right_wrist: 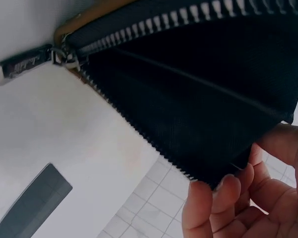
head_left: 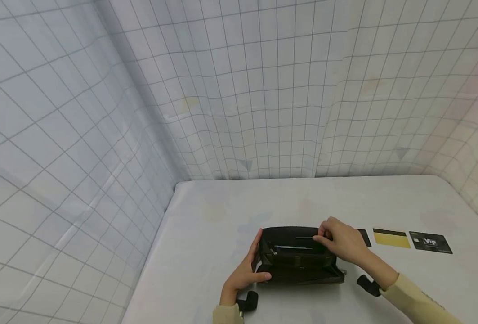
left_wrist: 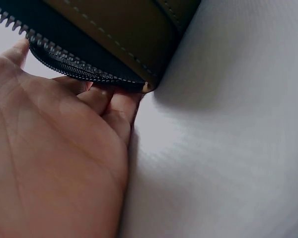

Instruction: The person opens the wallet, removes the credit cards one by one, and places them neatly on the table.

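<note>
A dark zip wallet stands on the table with its top spread open, showing inner pockets and pale edges in them. My left hand holds its left end, thumb on the front and fingers round the side. In the left wrist view the fingers lie under the zipped corner. At the back right edge, my right hand pinches the wallet's rim between thumb and fingers. The right wrist view shows the dark side gusset fanned out, fingertips at its edge, and a metal zip pull hanging from the corner.
Right of the wallet lie a dark card partly hidden by the right hand, a yellow card with a black band, and a black VIP card. The white table is bounded by grid-patterned curtains.
</note>
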Available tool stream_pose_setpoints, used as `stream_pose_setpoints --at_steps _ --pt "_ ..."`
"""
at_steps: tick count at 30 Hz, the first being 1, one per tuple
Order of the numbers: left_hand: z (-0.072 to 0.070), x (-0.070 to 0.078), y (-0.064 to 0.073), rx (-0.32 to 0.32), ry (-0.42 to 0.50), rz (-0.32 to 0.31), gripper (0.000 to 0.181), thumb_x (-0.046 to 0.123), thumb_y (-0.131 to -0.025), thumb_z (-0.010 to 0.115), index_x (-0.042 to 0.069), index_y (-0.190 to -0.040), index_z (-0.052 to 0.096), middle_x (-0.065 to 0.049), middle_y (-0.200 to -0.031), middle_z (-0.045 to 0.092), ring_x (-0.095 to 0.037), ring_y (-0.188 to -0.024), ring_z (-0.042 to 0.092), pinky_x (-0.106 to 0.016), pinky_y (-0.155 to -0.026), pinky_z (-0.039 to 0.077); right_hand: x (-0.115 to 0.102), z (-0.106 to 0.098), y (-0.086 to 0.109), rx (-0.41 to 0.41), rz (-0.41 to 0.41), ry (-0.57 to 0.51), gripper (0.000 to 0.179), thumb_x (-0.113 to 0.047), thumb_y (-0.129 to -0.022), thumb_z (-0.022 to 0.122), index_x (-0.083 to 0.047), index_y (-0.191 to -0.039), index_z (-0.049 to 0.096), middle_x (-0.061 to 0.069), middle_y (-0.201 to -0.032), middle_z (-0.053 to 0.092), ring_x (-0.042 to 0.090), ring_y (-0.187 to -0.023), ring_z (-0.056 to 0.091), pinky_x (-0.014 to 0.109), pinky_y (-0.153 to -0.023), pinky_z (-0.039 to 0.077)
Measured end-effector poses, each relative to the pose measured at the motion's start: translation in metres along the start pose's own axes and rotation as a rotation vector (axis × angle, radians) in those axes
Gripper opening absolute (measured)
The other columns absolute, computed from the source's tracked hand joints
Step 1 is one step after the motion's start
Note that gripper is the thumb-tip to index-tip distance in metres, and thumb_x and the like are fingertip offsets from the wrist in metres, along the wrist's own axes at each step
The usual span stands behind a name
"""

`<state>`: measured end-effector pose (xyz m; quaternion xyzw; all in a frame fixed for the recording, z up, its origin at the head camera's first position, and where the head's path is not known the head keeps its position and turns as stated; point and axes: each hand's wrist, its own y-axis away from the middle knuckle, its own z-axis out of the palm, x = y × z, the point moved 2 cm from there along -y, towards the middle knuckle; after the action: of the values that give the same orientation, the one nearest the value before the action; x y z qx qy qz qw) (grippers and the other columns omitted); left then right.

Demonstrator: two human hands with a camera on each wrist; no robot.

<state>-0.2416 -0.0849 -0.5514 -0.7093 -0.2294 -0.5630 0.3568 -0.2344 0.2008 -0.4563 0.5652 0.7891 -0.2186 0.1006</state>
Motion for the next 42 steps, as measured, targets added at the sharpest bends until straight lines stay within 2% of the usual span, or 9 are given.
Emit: stream_pose_setpoints --at_steps 7,9,16,18,24,31,42 --pt "0.0 -0.002 0.0 0.009 0.004 0.008 0.103 0.034 -0.081 0.071 0.023 -0.15 -0.004 0.005 -0.156 -0.001 -0.011 -0.142 0.005 -0.019 -0.108 0.017 0.004 -0.003 0.001 -0.009 -0.014 -0.023 0.023 -0.039 -0.083 0.067 -0.024 -0.072 0.054 -0.011 -0.07 0.044 0.001 -0.052 0.036 0.02 -0.045 0.032" --pt "0.0 -0.003 0.0 0.008 0.007 0.013 0.104 0.033 -0.081 0.072 0.02 -0.15 -0.004 0.004 -0.156 -0.001 -0.011 -0.142 0.006 -0.019 -0.108 0.017 0.005 -0.003 0.002 -0.015 -0.005 -0.031 0.025 -0.042 -0.083 0.066 -0.024 -0.071 0.053 -0.011 -0.069 0.044 0.001 -0.051 0.036 0.02 -0.045 0.032" --pt "-0.001 -0.002 0.001 0.004 -0.005 -0.025 0.105 0.034 -0.08 0.072 0.022 -0.15 -0.005 0.005 -0.156 -0.002 -0.016 -0.142 0.005 -0.027 -0.111 0.015 0.01 -0.002 0.005 -0.056 0.053 -0.087 0.033 -0.05 -0.08 0.065 -0.023 -0.069 0.05 -0.009 -0.064 0.043 0.003 -0.05 0.036 0.022 -0.045 0.03" --pt "-0.001 -0.002 0.001 0.006 -0.009 -0.035 0.105 0.035 -0.08 0.072 0.024 -0.15 -0.005 0.006 -0.156 -0.002 -0.015 -0.142 0.005 -0.028 -0.111 0.015 0.011 -0.002 0.005 -0.062 0.064 -0.101 0.034 -0.05 -0.079 0.066 -0.022 -0.069 0.05 -0.009 -0.064 0.043 0.003 -0.05 0.036 0.022 -0.046 0.029" --pt "0.0 -0.003 0.002 0.015 -0.025 -0.01 0.102 0.033 -0.08 0.072 0.027 -0.15 -0.003 0.005 -0.156 -0.002 -0.014 -0.142 0.005 -0.023 -0.109 0.017 0.013 -0.002 0.006 -0.047 0.078 -0.119 0.033 -0.048 -0.079 0.067 -0.022 -0.068 0.049 -0.009 -0.062 0.043 0.003 -0.051 0.035 0.021 -0.046 0.029" --pt "0.0 -0.002 0.001 0.016 -0.02 -0.014 0.103 0.036 -0.08 0.071 0.025 -0.15 -0.003 0.006 -0.156 -0.001 -0.012 -0.142 0.006 -0.025 -0.109 0.017 0.016 -0.004 0.007 -0.034 0.09 -0.153 0.033 -0.048 -0.08 0.066 -0.022 -0.068 0.05 -0.009 -0.061 0.043 0.004 -0.051 0.037 0.022 -0.047 0.029" --pt "0.0 -0.004 0.001 0.016 -0.005 -0.012 0.102 0.035 -0.08 0.072 0.029 -0.15 -0.002 0.006 -0.156 0.001 -0.012 -0.142 0.007 -0.022 -0.109 0.017 0.024 -0.003 0.009 -0.074 0.135 -0.22 0.032 -0.048 -0.079 0.068 -0.022 -0.071 0.05 -0.009 -0.061 0.044 0.004 -0.051 0.038 0.022 -0.048 0.03"
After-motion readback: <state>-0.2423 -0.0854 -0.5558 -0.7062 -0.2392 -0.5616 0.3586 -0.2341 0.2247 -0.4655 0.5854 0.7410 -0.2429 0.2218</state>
